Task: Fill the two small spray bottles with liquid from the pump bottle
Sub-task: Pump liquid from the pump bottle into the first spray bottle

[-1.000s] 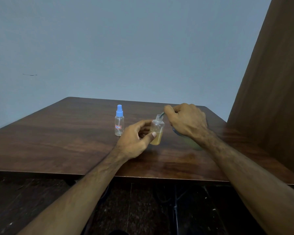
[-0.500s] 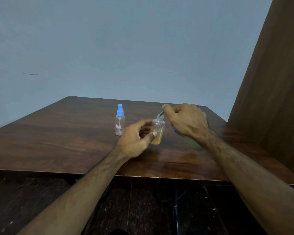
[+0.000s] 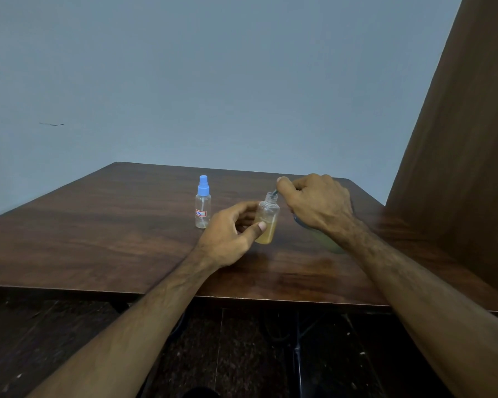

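The open spray bottle point(image 3: 267, 222), a small clear plastic cylinder with rounded shoulders and a threaded neck, stands uncapped near the middle of the tabletop point(image 3: 98, 225), its lower part filled with amber-yellow liquid. The left hand point(image 3: 230, 234) curls around it from the near left, thumb laid across the front of the bottle and fingers wrapped behind, forearm stretching in low from the bottom left. Right at the bottle's mouth sits the thin dark spout of the pump bottle point(image 3: 322, 239), whose body is almost wholly hidden; only a bluish collar and a greenish translucent flank show beneath the wrist. The right hand point(image 3: 316, 205) is closed over the pump head, knuckles up and fingers folded down on it, the forearm running back to the lower right. To the left, apart from both hands, the second spray bottle point(image 3: 203, 206) stands upright: clear, slim, looking empty, with a light blue spray cap and a small red-bordered label. The tabletop is glossy, dark brown wood-grain laminate with rounded corners, set against a plain grey-blue wall point(image 3: 213, 81) and a brown wooden panel point(image 3: 466, 139) at right.
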### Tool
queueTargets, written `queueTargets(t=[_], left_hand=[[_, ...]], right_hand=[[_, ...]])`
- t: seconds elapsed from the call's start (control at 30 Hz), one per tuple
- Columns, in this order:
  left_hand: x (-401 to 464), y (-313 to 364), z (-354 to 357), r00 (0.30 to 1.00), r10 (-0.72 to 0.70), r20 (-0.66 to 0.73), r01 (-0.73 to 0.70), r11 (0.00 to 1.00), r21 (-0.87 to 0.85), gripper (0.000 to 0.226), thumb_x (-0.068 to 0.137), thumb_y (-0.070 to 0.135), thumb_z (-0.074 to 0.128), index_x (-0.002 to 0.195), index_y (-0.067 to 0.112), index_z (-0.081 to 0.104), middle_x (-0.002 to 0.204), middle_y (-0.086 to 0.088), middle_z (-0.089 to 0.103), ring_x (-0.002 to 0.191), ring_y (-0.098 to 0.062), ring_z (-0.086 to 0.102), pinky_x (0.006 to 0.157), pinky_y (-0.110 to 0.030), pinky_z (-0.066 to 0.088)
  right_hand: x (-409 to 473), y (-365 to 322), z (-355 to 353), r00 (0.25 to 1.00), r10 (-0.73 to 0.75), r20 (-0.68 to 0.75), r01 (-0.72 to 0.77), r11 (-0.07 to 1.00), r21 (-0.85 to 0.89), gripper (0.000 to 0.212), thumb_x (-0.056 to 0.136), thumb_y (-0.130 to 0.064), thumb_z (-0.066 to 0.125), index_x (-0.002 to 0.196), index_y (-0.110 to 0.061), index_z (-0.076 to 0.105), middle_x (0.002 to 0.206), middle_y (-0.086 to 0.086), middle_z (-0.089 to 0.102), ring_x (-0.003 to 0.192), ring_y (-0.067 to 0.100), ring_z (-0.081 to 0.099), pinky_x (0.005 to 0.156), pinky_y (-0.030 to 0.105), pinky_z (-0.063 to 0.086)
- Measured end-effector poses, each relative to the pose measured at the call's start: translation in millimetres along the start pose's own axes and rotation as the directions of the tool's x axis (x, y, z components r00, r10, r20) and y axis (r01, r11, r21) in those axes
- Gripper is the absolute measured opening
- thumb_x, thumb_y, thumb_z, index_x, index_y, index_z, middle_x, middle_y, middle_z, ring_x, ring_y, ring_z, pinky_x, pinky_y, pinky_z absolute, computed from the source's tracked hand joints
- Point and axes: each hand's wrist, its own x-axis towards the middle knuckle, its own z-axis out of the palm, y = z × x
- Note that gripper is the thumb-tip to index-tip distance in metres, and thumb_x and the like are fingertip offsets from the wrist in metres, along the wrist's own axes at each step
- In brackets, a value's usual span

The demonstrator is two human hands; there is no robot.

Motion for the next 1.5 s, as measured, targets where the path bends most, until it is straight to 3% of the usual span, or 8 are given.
queueTargets(t=[0.33, 0.47, 0.7, 0.93, 1.03, 1.17, 1.3, 1.5], left_hand=[[-0.3, 1.7, 0.0, 1.000, 0.005, -0.003, -0.005, 1.000, 0.004, 0.038, 0.094, 0.013, 0.070, 0.131, 0.017, 0.062, 0.115, 0.005, 0.074, 0.108, -0.002, 0.068, 0.093, -0.016, 0.052], [0.4, 1.5, -0.2, 1.000, 0.005, 0.006, -0.006, 1.000, 0.012, 0.040, 0.094, 0.015, 0.070, 0.133, 0.016, 0.061, 0.117, 0.005, 0.073, 0.110, -0.003, 0.068, 0.095, -0.018, 0.052], [-0.5, 3.0, -0.7, 1.000, -0.011, 0.005, 0.011, 1.000, 0.001, 0.039, 0.094, 0.014, 0.070, 0.132, 0.018, 0.062, 0.114, 0.006, 0.073, 0.107, -0.001, 0.068, 0.092, -0.014, 0.052], [-1.9, 2.5, -0.2, 0.999, -0.049, 0.011, 0.049, 0.999, 0.000, 0.038, 0.091, 0.017, 0.073, 0.127, 0.017, 0.063, 0.111, 0.004, 0.073, 0.103, -0.010, 0.070, 0.095, -0.029, 0.057], [-2.2, 3.6, 0.5, 0.998, -0.063, 0.024, 0.064, 0.998, -0.010, 0.036, 0.090, 0.014, 0.074, 0.123, 0.020, 0.062, 0.109, 0.005, 0.072, 0.100, -0.011, 0.071, 0.092, -0.028, 0.057], [-2.8, 6.0, 1.2, 0.996, -0.080, 0.036, 0.081, 0.997, -0.015, 0.038, 0.089, 0.010, 0.074, 0.122, 0.023, 0.058, 0.103, 0.012, 0.068, 0.091, -0.006, 0.069, 0.081, -0.015, 0.055], [-3.0, 4.3, 0.8, 0.997, -0.060, 0.057, 0.059, 0.998, 0.020, 0.053, 0.089, 0.015, 0.075, 0.137, 0.026, 0.055, 0.107, 0.008, 0.069, 0.097, -0.010, 0.071, 0.089, -0.030, 0.059], [-2.8, 2.7, 0.8, 0.996, -0.053, 0.067, 0.050, 0.997, 0.051, 0.045, 0.087, 0.017, 0.075, 0.126, 0.032, 0.059, 0.105, 0.013, 0.070, 0.096, -0.005, 0.071, 0.092, -0.034, 0.059]], right_hand=[[1.6, -0.1, -1.5, 1.000, 0.007, 0.014, -0.006, 1.000, -0.015, 0.069, 0.095, -0.061, 0.035, 0.058, -0.009, 0.063, 0.057, 0.003, 0.067, 0.060, 0.021, 0.060, 0.058, 0.029, 0.038], [1.2, -0.1, 0.6, 1.000, -0.010, 0.014, 0.010, 1.000, -0.026, 0.062, 0.093, -0.056, 0.035, 0.051, -0.015, 0.052, 0.049, -0.002, 0.053, 0.053, 0.019, 0.050, 0.057, 0.029, 0.036], [2.8, 1.6, 0.0, 1.000, -0.005, 0.016, 0.005, 0.999, -0.032, 0.070, 0.096, -0.060, 0.035, 0.062, -0.008, 0.067, 0.061, 0.006, 0.069, 0.063, 0.022, 0.063, 0.057, 0.027, 0.034], [1.4, 2.0, 3.2, 1.000, -0.021, 0.018, 0.022, 0.999, -0.023, 0.058, 0.088, -0.055, 0.034, 0.049, -0.016, 0.047, 0.047, -0.001, 0.052, 0.048, 0.018, 0.046, 0.057, 0.028, 0.038], [1.9, 4.4, 3.0, 0.999, -0.019, 0.041, 0.019, 1.000, -0.015, 0.064, 0.091, -0.058, 0.034, 0.052, -0.013, 0.056, 0.052, 0.003, 0.062, 0.055, 0.023, 0.059, 0.058, 0.028, 0.038], [1.6, 4.2, 2.4, 0.999, -0.020, 0.045, 0.023, 0.998, -0.062, 0.074, 0.095, -0.065, 0.035, 0.061, -0.007, 0.066, 0.050, -0.003, 0.055, 0.059, 0.025, 0.064, 0.059, 0.028, 0.041], [-0.6, 3.5, 2.2, 0.997, -0.022, 0.071, 0.027, 0.997, -0.069, 0.069, 0.096, -0.062, 0.038, 0.050, -0.013, 0.055, 0.047, -0.005, 0.049, 0.052, 0.021, 0.054, 0.063, 0.030, 0.045], [-1.9, 2.4, 1.8, 0.997, -0.030, 0.076, 0.035, 0.997, -0.072, 0.063, 0.096, -0.054, 0.041, 0.047, -0.015, 0.046, 0.045, -0.005, 0.044, 0.048, 0.017, 0.044, 0.066, 0.033, 0.048]])
